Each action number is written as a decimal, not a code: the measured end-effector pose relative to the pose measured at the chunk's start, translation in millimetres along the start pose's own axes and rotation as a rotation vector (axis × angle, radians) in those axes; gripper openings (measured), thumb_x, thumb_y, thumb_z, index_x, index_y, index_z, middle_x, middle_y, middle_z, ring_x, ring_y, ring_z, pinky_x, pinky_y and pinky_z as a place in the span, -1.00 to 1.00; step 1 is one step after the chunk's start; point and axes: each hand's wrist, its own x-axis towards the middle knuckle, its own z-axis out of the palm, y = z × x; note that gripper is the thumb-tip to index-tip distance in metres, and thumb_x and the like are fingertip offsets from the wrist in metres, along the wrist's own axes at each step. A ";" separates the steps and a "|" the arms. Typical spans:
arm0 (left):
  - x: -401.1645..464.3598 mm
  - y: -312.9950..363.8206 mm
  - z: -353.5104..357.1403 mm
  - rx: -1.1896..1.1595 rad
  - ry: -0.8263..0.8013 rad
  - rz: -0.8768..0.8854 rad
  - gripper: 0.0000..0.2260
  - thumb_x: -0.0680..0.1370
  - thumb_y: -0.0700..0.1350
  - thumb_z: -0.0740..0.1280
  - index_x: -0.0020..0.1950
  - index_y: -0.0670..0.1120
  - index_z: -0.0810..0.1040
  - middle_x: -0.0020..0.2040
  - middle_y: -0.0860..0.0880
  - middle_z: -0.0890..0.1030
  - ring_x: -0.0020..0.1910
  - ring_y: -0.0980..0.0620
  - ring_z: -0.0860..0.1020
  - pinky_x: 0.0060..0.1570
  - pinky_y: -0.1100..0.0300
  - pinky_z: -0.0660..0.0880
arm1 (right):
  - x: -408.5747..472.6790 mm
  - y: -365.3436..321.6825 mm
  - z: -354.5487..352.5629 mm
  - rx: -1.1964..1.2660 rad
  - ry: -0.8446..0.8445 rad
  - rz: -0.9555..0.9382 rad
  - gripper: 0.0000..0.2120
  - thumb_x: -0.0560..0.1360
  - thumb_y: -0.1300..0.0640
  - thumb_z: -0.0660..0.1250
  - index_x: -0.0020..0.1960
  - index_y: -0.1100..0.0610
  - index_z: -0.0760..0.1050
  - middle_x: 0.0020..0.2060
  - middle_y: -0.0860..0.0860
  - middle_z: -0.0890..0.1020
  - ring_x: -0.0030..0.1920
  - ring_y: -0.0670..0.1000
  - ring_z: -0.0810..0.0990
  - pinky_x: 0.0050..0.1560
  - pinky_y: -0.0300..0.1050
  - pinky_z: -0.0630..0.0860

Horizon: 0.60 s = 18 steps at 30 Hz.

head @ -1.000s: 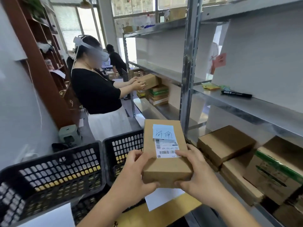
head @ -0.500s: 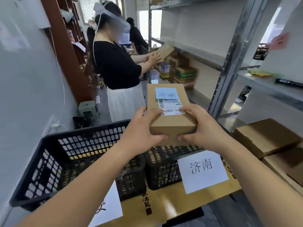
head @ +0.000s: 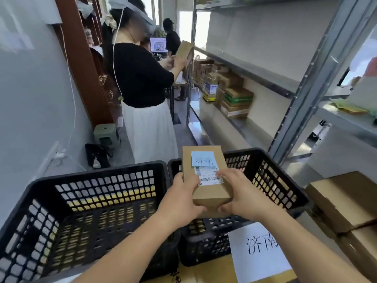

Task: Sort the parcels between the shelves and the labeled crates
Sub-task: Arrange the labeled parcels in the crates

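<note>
Parcel (head: 206,180) is a small brown cardboard box, and it is held up over the right black crate (head: 271,180). A blue note with handwriting (head: 203,158) is stuck on top of the parcel, and a white shipping label with a barcode (head: 208,176) sits just below the note. The left hand (head: 179,201) has its grip on the left side of the parcel, with the thumb on the top edge and the fingers curled under the near end. The right hand (head: 242,195) has its grip on the right side, with the thumb lying on the white label and the fingers curled under the near end. A white paper sign with big black writing (head: 259,252) hangs on the front of the right crate. The left black crate (head: 85,211) stands just beside it, touching it. Brown boxes (head: 344,201) lie on a low shelf to the right. The metal shelves (head: 302,94) run along the right side, and more boxes are stacked farther back (head: 234,99). A person in a black top and white skirt (head: 142,88) stands behind the crates and holds up another brown box (head: 184,51) near the shelves. A small green stool (head: 106,134) stands on the floor by the grey wall.
</note>
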 end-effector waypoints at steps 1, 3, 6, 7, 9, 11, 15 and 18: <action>6.2 -1.4 8.7 0.021 -0.009 -0.023 -0.37 0.38 0.13 0.55 0.34 0.20 0.30 0.36 0.01 0.25 0.21 -0.11 0.47 0.17 0.08 0.50 | 7.5 10.9 4.5 0.002 -0.030 0.004 -0.03 0.25 -0.03 0.63 0.53 -0.16 0.21 0.43 -0.20 0.19 0.35 -0.07 0.38 0.38 -0.11 0.42; 18.4 -3.0 26.0 0.071 -0.027 -0.068 -0.39 0.38 0.14 0.55 0.30 0.17 0.30 0.33 -0.01 0.27 0.18 -0.12 0.49 0.15 0.05 0.51 | 23.0 31.8 12.5 0.006 -0.081 -0.005 0.02 0.26 -0.05 0.63 0.59 -0.12 0.17 0.44 -0.19 0.17 0.39 -0.05 0.37 0.42 -0.12 0.40; 38.5 -6.5 53.0 0.123 -0.056 -0.140 -0.34 0.36 0.11 0.57 0.32 0.15 0.28 0.52 -0.07 0.09 0.23 -0.18 0.50 0.22 -0.04 0.51 | 49.0 61.1 20.5 -0.025 -0.173 -0.047 0.03 0.29 -0.08 0.62 0.61 -0.11 0.12 0.48 -0.19 0.07 0.42 0.02 0.38 0.42 -0.09 0.40; 44.5 -7.5 61.8 0.135 -0.070 -0.157 -0.32 0.36 0.09 0.58 0.34 0.14 0.26 0.58 -0.04 -0.06 0.24 -0.19 0.50 0.22 -0.05 0.51 | 58.4 70.1 22.5 -0.035 -0.211 -0.072 0.03 0.29 -0.09 0.61 0.61 -0.10 0.12 0.50 -0.22 -0.01 0.41 0.05 0.40 0.42 -0.09 0.41; 55.7 -12.0 78.5 0.160 -0.099 -0.187 -0.27 0.37 0.00 0.58 0.39 0.11 0.22 0.60 0.04 -0.25 0.26 -0.19 0.49 0.22 -0.07 0.51 | 77.4 88.0 27.4 -0.044 -0.288 -0.133 0.00 0.29 -0.13 0.62 0.59 -0.08 0.17 0.54 -0.25 -0.14 0.42 0.06 0.42 0.43 -0.11 0.40; 63.7 -16.0 93.8 0.175 -0.131 -0.239 -0.24 0.39 -0.07 0.56 0.43 0.08 0.16 0.59 0.05 -0.23 0.31 -0.18 0.45 0.24 -0.06 0.50 | 94.6 105.4 37.3 -0.013 -0.364 -0.165 -0.07 0.31 -0.20 0.60 0.55 -0.07 0.25 0.58 -0.23 -0.17 0.49 0.01 0.34 0.49 -0.13 0.32; 75.6 -24.6 119.6 0.080 -0.156 -0.337 -0.11 0.30 0.06 0.61 0.48 0.08 0.15 0.57 0.04 -0.16 0.37 -0.05 0.39 0.36 0.03 0.43 | 120.4 128.3 62.2 0.164 -0.368 -0.103 -0.19 0.37 -0.22 0.57 0.53 -0.08 0.33 0.62 -0.07 0.03 0.58 0.00 0.22 0.59 -0.07 0.18; 86.6 -28.0 130.4 -0.089 -0.118 -0.485 -0.32 0.42 0.21 0.50 0.43 0.07 0.30 0.59 -0.04 -0.11 0.48 -0.04 0.29 0.34 0.26 0.23 | 136.2 142.8 73.9 0.250 -0.371 -0.052 0.05 0.25 -0.10 0.67 0.59 -0.16 0.17 0.43 -0.06 0.30 0.43 -0.03 0.35 0.51 -0.09 0.28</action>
